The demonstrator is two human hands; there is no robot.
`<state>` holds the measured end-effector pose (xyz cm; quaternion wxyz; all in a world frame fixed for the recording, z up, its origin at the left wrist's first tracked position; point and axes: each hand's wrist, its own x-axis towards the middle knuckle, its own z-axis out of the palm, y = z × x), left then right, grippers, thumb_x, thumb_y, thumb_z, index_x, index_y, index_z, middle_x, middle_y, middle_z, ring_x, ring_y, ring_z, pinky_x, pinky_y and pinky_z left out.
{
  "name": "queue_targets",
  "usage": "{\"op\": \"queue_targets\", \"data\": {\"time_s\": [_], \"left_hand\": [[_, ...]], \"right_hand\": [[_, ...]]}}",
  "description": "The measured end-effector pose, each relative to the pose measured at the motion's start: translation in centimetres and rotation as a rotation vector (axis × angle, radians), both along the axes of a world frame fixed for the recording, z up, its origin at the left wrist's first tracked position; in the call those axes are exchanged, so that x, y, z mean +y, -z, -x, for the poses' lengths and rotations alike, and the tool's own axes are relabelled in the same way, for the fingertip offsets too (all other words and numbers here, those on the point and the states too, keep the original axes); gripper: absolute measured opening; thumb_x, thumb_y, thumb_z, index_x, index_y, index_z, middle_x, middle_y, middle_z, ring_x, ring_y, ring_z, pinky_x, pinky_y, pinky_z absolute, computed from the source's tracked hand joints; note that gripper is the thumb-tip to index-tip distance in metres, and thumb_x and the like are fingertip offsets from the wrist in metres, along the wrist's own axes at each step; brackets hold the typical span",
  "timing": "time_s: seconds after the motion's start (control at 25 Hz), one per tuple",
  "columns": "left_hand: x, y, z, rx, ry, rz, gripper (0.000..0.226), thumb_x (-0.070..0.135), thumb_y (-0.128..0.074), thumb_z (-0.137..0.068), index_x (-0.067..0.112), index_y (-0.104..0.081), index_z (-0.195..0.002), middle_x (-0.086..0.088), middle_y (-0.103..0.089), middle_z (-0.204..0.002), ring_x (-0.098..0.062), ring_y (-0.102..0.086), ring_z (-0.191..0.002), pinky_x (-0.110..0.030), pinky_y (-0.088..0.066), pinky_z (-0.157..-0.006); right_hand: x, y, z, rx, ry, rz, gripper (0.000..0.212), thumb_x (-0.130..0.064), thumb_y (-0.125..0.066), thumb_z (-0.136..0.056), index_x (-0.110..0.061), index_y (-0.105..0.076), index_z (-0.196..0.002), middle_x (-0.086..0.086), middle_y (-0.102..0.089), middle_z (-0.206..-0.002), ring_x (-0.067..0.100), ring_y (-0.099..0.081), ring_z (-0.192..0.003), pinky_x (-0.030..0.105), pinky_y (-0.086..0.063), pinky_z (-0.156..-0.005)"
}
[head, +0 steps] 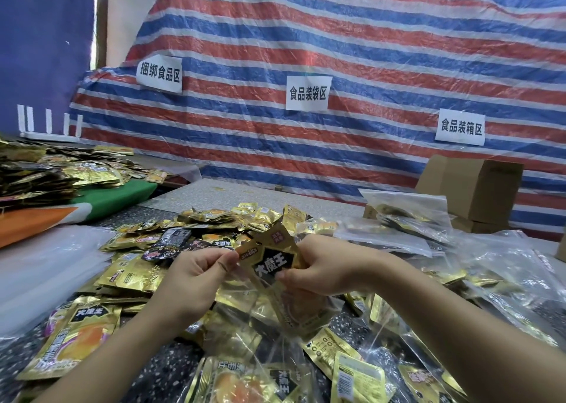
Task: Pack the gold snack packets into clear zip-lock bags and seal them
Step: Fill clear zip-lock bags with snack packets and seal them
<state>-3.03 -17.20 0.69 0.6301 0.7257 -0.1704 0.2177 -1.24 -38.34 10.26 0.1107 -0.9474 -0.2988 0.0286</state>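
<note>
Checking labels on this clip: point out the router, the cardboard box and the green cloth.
router (49,135): head view, white base.
cardboard box (487,185): head view, front face.
green cloth (122,195): head view, top surface.

A big red, white and blue striped plastic tarpaulin (352,50) fills the back of the view, crinkled and catching soft, even light. Three white paper signs with black characters hang on it: the left paper sign (159,73), the middle paper sign (308,93) and, lower down, the right paper sign (460,126). Off to the left hangs a dark purple-blue curtain (43,44), with a pale strip of wall (128,14) between it and the tarpaulin. A white router with upright antennas (49,128) sits below the curtain. The dark speckled stone tabletop (171,369) runs toward a grey, lighter-lit stretch at the back. At right, brown cardboard boxes (477,185) stand stacked against the tarpaulin.
</note>
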Motion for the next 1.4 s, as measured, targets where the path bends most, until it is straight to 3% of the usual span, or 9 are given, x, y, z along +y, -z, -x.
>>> {"op": "queue_targets", "data": {"time_s": [0.24, 0.36, 0.64, 0.84, 0.96, 1.12, 1.24, 1.32, 1.4], "left_hand": [[-0.6, -0.7, 0.5, -0.028, -0.073, -0.027, 0.025, 0.036, -0.056, -0.084, 0.031, -0.08, -0.082, 0.007, -0.077, -0.083, -0.009, -0.071, -0.082, -0.024, -0.054, -0.075], [-0.8, -1.5, 0.8, -0.076, -0.088, -0.063, 0.021, 0.035, -0.058, -0.084, 0.038, -0.079, -0.081, 0.009, -0.076, -0.079, -0.005, -0.07, -0.076, -0.017, -0.052, -0.067], [-2.2, -2.1, 1.3, -0.105, -0.121, -0.108, 0.029, 0.028, -0.058, -0.091, 0.022, -0.076, -0.069, -0.001, -0.067, -0.06, -0.002, -0.055, -0.051, -0.014, -0.039, -0.05], [-3.3, -3.4, 1.3, -0.139, -0.23, -0.158, 0.029, 0.02, -0.06, -0.096, 0.022, -0.076, -0.072, 0.004, -0.069, -0.062, -0.009, -0.061, -0.056, -0.02, -0.043, -0.047], [-4.1, -4.8, 1.6, -0.233, -0.275, -0.197, 0.029, 0.026, -0.061, -0.096, 0.018, -0.074, -0.071, 0.004, -0.069, -0.063, -0.013, -0.063, -0.061, -0.029, -0.047, -0.055], [-4.0, -6.5, 1.3, -0.207, -0.3, -0.075, 0.03, 0.034, -0.06, -0.095, 0.019, -0.073, -0.072, 0.005, -0.07, -0.064, -0.013, -0.064, -0.058, -0.026, -0.047, -0.052], [-4.2, -7.3, 1.5, -0.199, -0.301, -0.051, 0.03, 0.032, -0.059, -0.096, 0.021, -0.072, -0.071, 0.009, -0.07, -0.065, -0.007, -0.064, -0.057, -0.017, -0.046, -0.048], [-4.3, -8.3, 1.8, -0.194, -0.25, 0.045, 0.029, 0.029, -0.057, -0.097, 0.02, -0.071, -0.074, 0.005, -0.072, -0.067, -0.006, -0.068, -0.059, -0.014, -0.05, -0.052], [-4.3, -9.4, 1.9, -0.157, -0.176, 0.164, 0.029, 0.03, -0.055, -0.097, 0.015, -0.071, -0.078, -0.002, -0.074, -0.07, -0.016, -0.072, -0.065, -0.026, -0.059, -0.058]], "right_hand": [[0.5, -1.1, -0.1, 0.012, -0.024, 0.171, 0.027, -0.041, -0.058, -0.097, -0.028, -0.054, -0.074, -0.012, -0.062, -0.07, 0.002, -0.058, -0.062, 0.016, -0.042, -0.053], [0.7, -1.6, -0.1, 0.072, -0.026, 0.208, 0.024, -0.039, -0.057, -0.098, -0.027, -0.057, -0.077, -0.007, -0.065, -0.072, 0.008, -0.06, -0.063, 0.02, -0.045, -0.056], [1.7, -1.9, 0.6, 0.124, -0.006, 0.352, 0.024, -0.033, -0.058, -0.098, -0.028, -0.055, -0.074, -0.008, -0.064, -0.069, 0.007, -0.062, -0.058, 0.018, -0.047, -0.046], [2.9, -2.8, 0.8, 0.121, 0.027, 0.455, 0.02, -0.027, -0.063, -0.096, -0.01, -0.067, -0.105, 0.003, -0.069, -0.079, 0.02, -0.073, -0.066, 0.034, -0.063, -0.06], [2.9, -3.8, 1.1, 0.083, 0.005, 0.488, 0.012, -0.003, -0.061, -0.088, -0.008, -0.061, -0.076, 0.005, -0.065, -0.067, 0.022, -0.07, -0.06, 0.028, -0.058, -0.05], [1.5, -5.6, 1.3, -0.08, 0.03, 0.319, 0.033, -0.034, -0.067, -0.092, -0.017, -0.063, -0.064, -0.007, -0.06, -0.056, 0.005, -0.055, -0.048, 0.014, -0.039, -0.04], [0.3, -6.6, 2.1, -0.151, 0.019, 0.244, 0.044, -0.047, -0.056, -0.097, -0.02, -0.066, -0.064, -0.009, -0.061, -0.056, 0.003, -0.047, -0.046, 0.018, -0.038, -0.047], [0.0, -7.4, 2.7, -0.152, 0.041, 0.086, 0.054, -0.054, -0.043, -0.1, -0.021, -0.068, -0.066, -0.008, -0.069, -0.062, 0.005, -0.058, -0.051, 0.024, -0.046, -0.057], [-0.3, -8.4, 3.4, -0.144, 0.05, -0.073, 0.064, -0.064, -0.034, -0.096, -0.017, -0.074, -0.077, -0.004, -0.075, -0.073, 0.008, -0.07, -0.065, 0.025, -0.051, -0.069]]}}
